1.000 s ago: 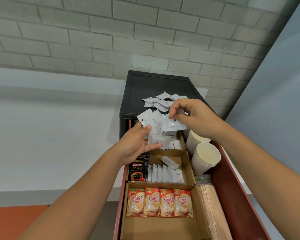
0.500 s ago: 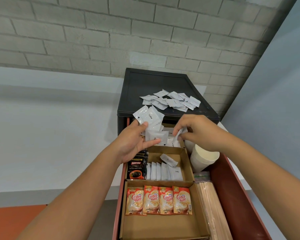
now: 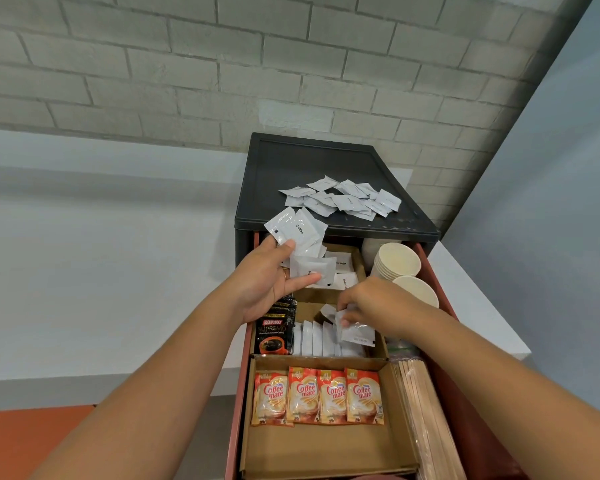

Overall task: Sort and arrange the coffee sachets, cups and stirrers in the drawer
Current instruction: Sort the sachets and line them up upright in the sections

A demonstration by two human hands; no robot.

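Note:
My left hand [image 3: 269, 282] holds a fan of several white coffee sachets [image 3: 300, 233] above the back of the open red drawer [image 3: 465, 386]. My right hand [image 3: 371, 306] pinches one white sachet [image 3: 357, 332] low over the middle cardboard compartment, at the right end of a row of upright white sachets [image 3: 317, 341]. Black Kopiko sachets [image 3: 273, 332] stand left of that row. Four Coffee mate sachets [image 3: 317, 396] lie in the front cardboard tray [image 3: 326, 452]. Paper cups [image 3: 397, 261] are stacked at the drawer's back right. Wooden stirrers [image 3: 426, 424] lie along the right side.
A loose pile of white sachets [image 3: 343, 200] lies on the black cabinet top [image 3: 312, 161]. More white sachets [image 3: 342, 268] sit in the rear compartment. A grey brick wall is behind; a pale ledge [image 3: 475, 306] runs beside the drawer.
My right hand has carried one white sachet down from the cabinet top, past the fan, into the middle compartment. My left hand has kept its sachets almost still.

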